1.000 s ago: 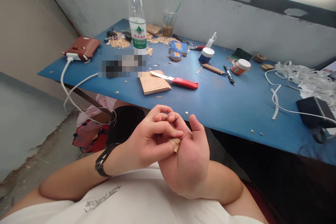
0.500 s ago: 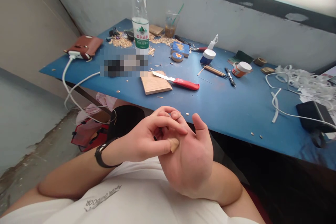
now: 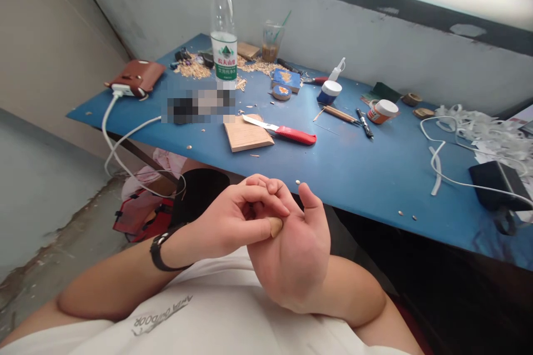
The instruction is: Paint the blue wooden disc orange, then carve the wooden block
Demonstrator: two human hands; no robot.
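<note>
In front of my white shirt my two hands meet, just off the table's near edge. My left hand (image 3: pixel 227 213), a black band at its wrist, reaches across the other palm with curled fingers. A small tan piece (image 3: pixel 276 227) shows at its thumb tip, against that palm; its kind is unclear. My right hand (image 3: pixel 297 255) lies palm up, thumb standing apart and fingers loosely bent, partly hidden behind the left fingers. Beyond them a red-handled knife (image 3: pixel 296 135) rests with its blade on a square wooden block (image 3: pixel 245 136).
The blue table (image 3: pixel 375 177) holds a water bottle (image 3: pixel 224 33), wood shavings (image 3: pixel 194 68), paint jars including a blue one (image 3: pixel 328 92), carving tools (image 3: pixel 339 113) and a pen (image 3: pixel 365 123). A brown leather case (image 3: pixel 137 77) with a white cable sits left. A black adapter (image 3: pixel 497 191) stands right.
Both hands have shifted slightly left and down in the view, the right more than the left. The tan piece stays at my left thumb. The table things have not been moved.
</note>
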